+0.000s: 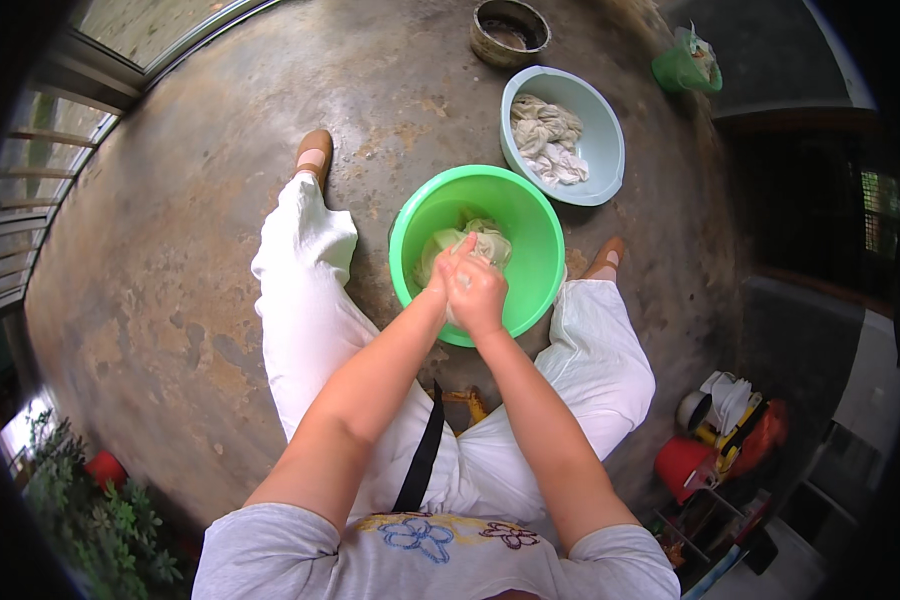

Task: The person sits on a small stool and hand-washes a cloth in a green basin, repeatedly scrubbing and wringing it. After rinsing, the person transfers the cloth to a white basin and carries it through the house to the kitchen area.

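Observation:
A bright green basin (545, 265) stands on the floor between my legs. Inside it lies a bunched, wet, off-white cloth (492, 245). Over the basin my left hand (452, 264) and my right hand (478, 296) are pressed closely together, fingers closed on part of the cloth. The right hand covers much of the left, and most of what is between the palms is hidden. A small white patch like suds shows on the right hand.
Just beyond, to the right, a pale blue basin (610, 130) holds crumpled off-white cloths (548, 135). Behind it is a dark round metal pot (488, 48). A green bin (678, 70) stands far right. Red bucket (678, 468) and clutter sit near right; leafy plants (100, 520) near left.

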A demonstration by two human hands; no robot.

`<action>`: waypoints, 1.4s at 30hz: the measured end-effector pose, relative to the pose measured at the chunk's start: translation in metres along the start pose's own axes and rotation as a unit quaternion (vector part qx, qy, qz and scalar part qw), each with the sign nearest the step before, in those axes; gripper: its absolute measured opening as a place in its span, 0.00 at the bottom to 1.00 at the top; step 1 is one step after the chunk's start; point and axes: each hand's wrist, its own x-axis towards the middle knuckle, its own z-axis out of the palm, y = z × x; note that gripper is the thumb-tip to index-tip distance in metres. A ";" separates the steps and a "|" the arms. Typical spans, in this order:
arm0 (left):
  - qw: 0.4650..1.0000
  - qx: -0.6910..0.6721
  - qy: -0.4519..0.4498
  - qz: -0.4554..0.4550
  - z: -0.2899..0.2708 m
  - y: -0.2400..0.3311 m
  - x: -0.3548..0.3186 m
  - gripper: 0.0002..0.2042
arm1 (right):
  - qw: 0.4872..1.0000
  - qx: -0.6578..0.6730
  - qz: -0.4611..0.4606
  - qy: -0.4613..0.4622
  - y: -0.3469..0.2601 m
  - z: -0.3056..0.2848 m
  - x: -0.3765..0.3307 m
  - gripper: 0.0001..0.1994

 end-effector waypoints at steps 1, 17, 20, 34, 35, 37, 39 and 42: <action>1.000 -0.023 -0.002 0.016 0.005 -0.002 -0.001 0.18 | 0.992 0.032 0.119 0.026 0.014 0.000 0.014 0.10; 0.989 -0.029 -0.144 0.011 0.015 0.037 -0.031 0.21 | 0.962 0.130 0.220 0.099 0.101 0.007 0.043 0.18; 0.990 0.044 -0.126 0.045 0.013 0.058 -0.043 0.27 | 0.995 0.078 0.063 0.000 0.086 -0.012 0.018 0.21; 0.993 -0.089 -0.080 -0.006 0.005 0.023 -0.027 0.15 | 0.981 0.138 0.044 0.127 0.002 -0.057 0.044 0.21; 0.991 -0.116 -0.071 0.013 0.011 0.026 -0.031 0.14 | 0.984 0.133 0.012 0.120 0.007 -0.053 0.041 0.21; 0.973 -0.209 -0.097 -0.022 0.018 0.038 -0.035 0.14 | 0.986 0.124 -0.050 0.102 0.007 -0.042 0.030 0.21; 0.939 -0.301 -0.161 -0.053 0.020 0.047 -0.038 0.15 | 0.990 0.034 -0.104 0.087 0.001 -0.032 0.023 0.23; 0.972 -0.218 -0.093 -0.011 0.018 0.037 -0.044 0.16 | 0.993 0.008 -0.094 0.064 0.012 -0.012 0.023 0.26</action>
